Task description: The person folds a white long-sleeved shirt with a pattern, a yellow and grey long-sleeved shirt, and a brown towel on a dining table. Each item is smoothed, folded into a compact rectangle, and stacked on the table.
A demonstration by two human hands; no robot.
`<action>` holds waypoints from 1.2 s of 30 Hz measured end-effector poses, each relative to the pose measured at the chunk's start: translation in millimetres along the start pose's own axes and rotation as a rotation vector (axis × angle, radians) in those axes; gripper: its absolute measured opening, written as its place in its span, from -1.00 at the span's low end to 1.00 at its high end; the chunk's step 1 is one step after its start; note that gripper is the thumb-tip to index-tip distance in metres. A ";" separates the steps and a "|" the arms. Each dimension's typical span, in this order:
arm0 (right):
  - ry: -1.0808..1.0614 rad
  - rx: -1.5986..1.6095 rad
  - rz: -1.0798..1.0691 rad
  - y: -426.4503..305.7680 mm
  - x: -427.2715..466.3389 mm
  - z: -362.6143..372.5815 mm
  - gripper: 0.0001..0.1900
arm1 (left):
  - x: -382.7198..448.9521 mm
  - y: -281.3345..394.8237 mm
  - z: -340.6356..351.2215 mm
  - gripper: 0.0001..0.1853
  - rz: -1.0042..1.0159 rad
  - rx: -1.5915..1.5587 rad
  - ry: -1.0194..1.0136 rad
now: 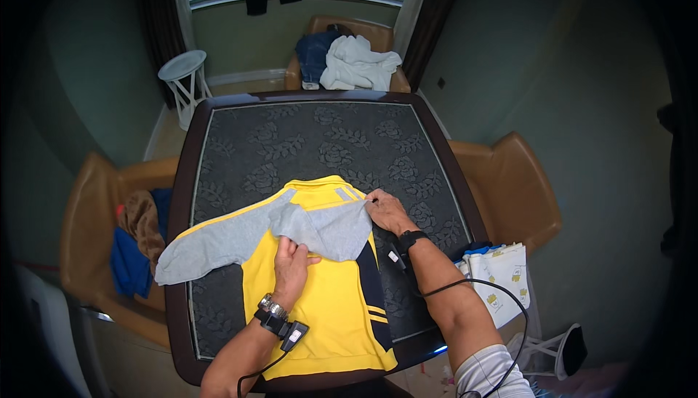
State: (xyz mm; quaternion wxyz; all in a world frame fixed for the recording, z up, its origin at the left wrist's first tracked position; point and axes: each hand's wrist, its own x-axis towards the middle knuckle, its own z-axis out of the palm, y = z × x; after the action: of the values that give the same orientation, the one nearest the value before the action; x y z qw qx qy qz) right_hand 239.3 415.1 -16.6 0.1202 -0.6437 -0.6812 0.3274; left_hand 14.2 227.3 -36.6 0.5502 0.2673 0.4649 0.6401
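A yellow, grey and navy long-sleeved top (316,311) lies spread on the table's dark floral surface, its collar pointing away from me. One grey sleeve stretches out to the left, over the table's edge. The other is folded inward across the upper body of the top. My right hand (388,211) grips this folded sleeve by the shoulder at the right. My left hand (292,270) is at the sleeve's lower end near the middle of the top, fingertips under the grey fabric; whether they pinch it is hard to see. Both wrists wear black straps with cabled devices.
The dark-framed table (327,142) stands before me. Folded white printed cloth (499,283) lies at its right corner. A left armchair (90,234) holds blue and brown clothes; a far chair (316,24) holds jeans and a white garment. Another tan armchair (518,191) stands right, a white stool (182,65) back left.
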 end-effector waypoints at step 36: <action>0.039 -0.008 -0.032 -10.6 -26.7 12.1 -0.14 | 96.1 40.6 33.8 -0.79 0.259 1.247 -0.268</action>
State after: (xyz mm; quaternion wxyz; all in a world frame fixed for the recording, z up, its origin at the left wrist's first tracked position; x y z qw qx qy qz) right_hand 227.5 386.5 -12.5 0.1359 -0.6394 -0.6902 0.3102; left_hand 0.4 330.6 -2.4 0.2635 0.6680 0.6405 0.2724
